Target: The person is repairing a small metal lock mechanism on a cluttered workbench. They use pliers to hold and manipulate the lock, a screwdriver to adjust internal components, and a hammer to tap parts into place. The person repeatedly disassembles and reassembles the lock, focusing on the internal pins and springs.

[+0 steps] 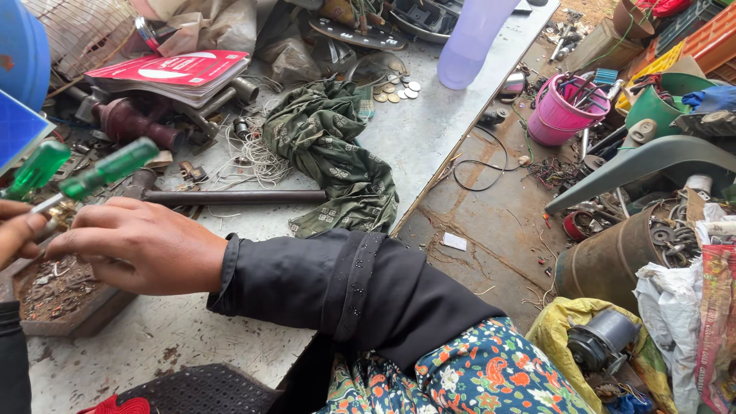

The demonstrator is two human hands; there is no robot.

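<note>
Left hand [17, 234] at the far left edge, mostly cut off by the frame, fingers curled in, apparently pinching a small brass-coloured part [57, 218]; how firm the grip is, hard to tell. Right hand [138, 244] just right of it, knuckles up, fingers closed around the shaft of a green-handled screwdriver [107, 170], handle sticking up and to the right, tip down at the brass part between the two hands. A second green-handled screwdriver [37, 167] just left of the first, leaning the same way; which hand holds it, not clear. Below both hands, a shallow rusty tray [65, 303] of dirt and scraps on the metal worktable [429, 130].

Beyond the right hand, a long dark steel rod [230, 197] lying flat on the worktable, with a tangle of pale wire [253, 157] just past it. Further back from the hand, a red booklet [172, 69] on a stack of clutter. Right of the rod, touching its end, a crumpled green patterned cloth [333, 153]. Past the cloth, a scatter of coins [397, 88], then a translucent lilac bottle [471, 38] standing near the table's far edge.

Off the table, well to the right of the hand, a pink bucket [563, 115] full of tools on the floor, and nearer, a rusty drum [613, 257] holding metal rings and parts.
</note>
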